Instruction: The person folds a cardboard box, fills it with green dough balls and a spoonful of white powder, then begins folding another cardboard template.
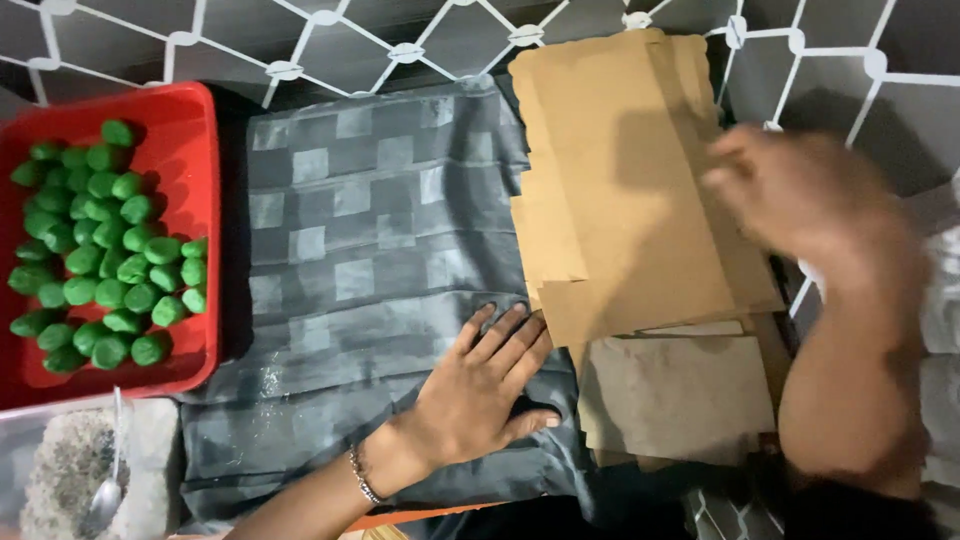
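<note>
Head view showed the left hand (485,385) lying flat and open, holding nothing, on grey checked cloth (380,240), fingertips touching the near-left corner of a brown paper stack (620,200) running away from the person, while the blurred right hand (800,200) hovered over its right edge, grip unclear.

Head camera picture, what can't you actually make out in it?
- Right hand: motion blur; fingers and grip on the brown paper stack unclear.
- Paper stack: right edge hidden behind that hand.
- Clear tub with the spoon: cut off by the bottom-left corner; contents a grainy blur.
- Red tray of green balls: cut off by the left edge.
</note>
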